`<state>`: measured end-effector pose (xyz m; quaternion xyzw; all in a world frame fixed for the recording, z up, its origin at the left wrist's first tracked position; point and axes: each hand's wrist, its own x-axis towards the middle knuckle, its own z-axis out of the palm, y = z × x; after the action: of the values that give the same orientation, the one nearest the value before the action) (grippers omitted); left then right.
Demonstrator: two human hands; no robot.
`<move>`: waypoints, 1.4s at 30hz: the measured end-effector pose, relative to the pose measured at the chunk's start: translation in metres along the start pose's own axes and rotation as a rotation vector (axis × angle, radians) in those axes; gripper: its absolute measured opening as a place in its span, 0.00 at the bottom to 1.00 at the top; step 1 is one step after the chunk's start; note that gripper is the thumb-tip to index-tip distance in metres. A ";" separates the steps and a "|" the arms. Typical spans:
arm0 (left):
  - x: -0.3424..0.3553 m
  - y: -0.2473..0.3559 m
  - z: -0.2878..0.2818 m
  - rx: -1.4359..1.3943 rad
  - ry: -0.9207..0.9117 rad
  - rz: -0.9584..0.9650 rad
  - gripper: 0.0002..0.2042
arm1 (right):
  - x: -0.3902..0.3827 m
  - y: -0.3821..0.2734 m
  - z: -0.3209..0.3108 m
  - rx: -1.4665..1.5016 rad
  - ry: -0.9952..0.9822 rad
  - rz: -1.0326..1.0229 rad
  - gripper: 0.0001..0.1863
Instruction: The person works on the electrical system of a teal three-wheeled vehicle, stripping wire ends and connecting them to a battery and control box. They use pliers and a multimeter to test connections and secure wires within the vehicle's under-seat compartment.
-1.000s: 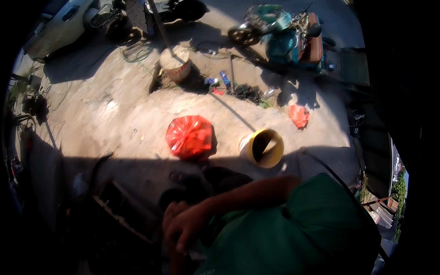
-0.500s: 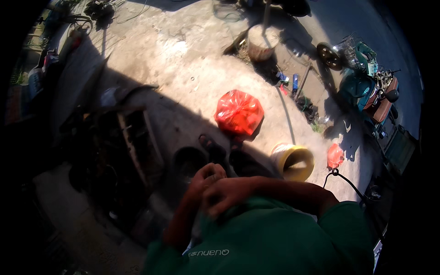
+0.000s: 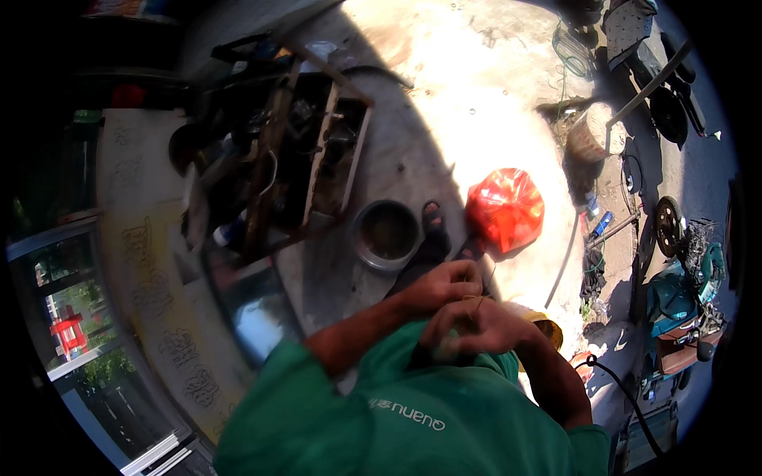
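My left hand (image 3: 451, 284) is closed, its fingertips pinched together in front of my green shirt (image 3: 373, 412). Just below and to the right, my right hand (image 3: 479, 321) is closed too, fingers curled inward. The hands almost touch. A thin yellowish strand seems to show between them, but it is too fine to name. Something pale and blurred sits under the right fingers, and its kind does not show. Beyond the hands, on the ground by my feet, lies a full red plastic bag (image 3: 506, 210). To its left stands a round metal basin (image 3: 362, 252) with dark contents.
A cluttered metal-framed rack (image 3: 359, 159) stands at left. Partly behind my right arm is a yellow bucket (image 3: 548, 327). Farther right are a pale bucket with a pole (image 3: 591, 139), a blue can (image 3: 603, 224) and a teal motorbike (image 3: 675, 297). Windows (image 3: 103, 381) line the far left.
The view has swung left, so the rack, basin and windows show more clearly and the red bag sits farther right. My hands have shifted right in the picture and remain close together.
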<state>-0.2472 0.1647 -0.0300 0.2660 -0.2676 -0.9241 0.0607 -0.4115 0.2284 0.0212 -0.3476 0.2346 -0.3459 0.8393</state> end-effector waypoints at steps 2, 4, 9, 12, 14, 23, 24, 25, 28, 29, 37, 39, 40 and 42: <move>-0.001 -0.007 -0.004 -0.027 -0.012 0.058 0.05 | 0.006 0.010 0.006 0.050 -0.030 0.013 0.11; -0.007 -0.010 -0.014 -0.075 0.014 0.059 0.04 | 0.011 0.010 0.002 0.052 0.006 0.004 0.09; -0.021 -0.009 -0.029 -0.299 -0.005 -0.015 0.03 | 0.020 0.012 0.000 0.085 0.025 0.065 0.09; -0.021 -0.014 -0.032 -0.246 0.042 0.045 0.04 | 0.034 0.009 0.002 -0.004 -0.049 0.067 0.09; -0.022 -0.017 -0.033 -0.192 0.059 0.087 0.04 | 0.041 0.007 0.007 0.008 -0.088 0.090 0.09; -0.038 -0.017 -0.050 -0.316 0.058 0.027 0.05 | 0.041 0.027 -0.004 0.137 0.001 0.083 0.11; -0.036 -0.020 -0.050 -0.296 0.076 0.046 0.05 | 0.043 0.023 -0.002 0.084 -0.017 0.098 0.11; -0.033 -0.023 -0.050 -0.270 0.067 0.074 0.06 | 0.046 0.017 0.002 0.030 -0.035 0.114 0.11; -0.026 -0.027 -0.048 -0.236 0.053 0.105 0.06 | 0.046 0.017 0.006 0.025 -0.056 0.131 0.12; -0.028 -0.024 -0.048 -0.253 0.057 0.078 0.06 | 0.045 0.019 0.007 0.048 -0.056 0.130 0.13; -0.039 -0.022 -0.056 -0.273 0.189 -0.050 0.08 | 0.026 0.028 -0.007 0.206 0.176 0.078 0.10; -0.038 -0.015 -0.055 -0.203 0.286 -0.079 0.07 | 0.022 0.024 -0.010 0.146 0.285 0.123 0.10; -0.038 -0.012 -0.055 -0.168 0.336 -0.092 0.07 | 0.020 0.026 -0.012 0.182 0.338 0.121 0.10; -0.038 -0.015 -0.057 -0.189 0.440 -0.076 0.08 | 0.018 0.033 -0.015 0.260 0.442 0.120 0.09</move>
<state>-0.1843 0.1609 -0.0608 0.4637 -0.1502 -0.8665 0.1074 -0.3955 0.2260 -0.0159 -0.1385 0.3861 -0.3901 0.8243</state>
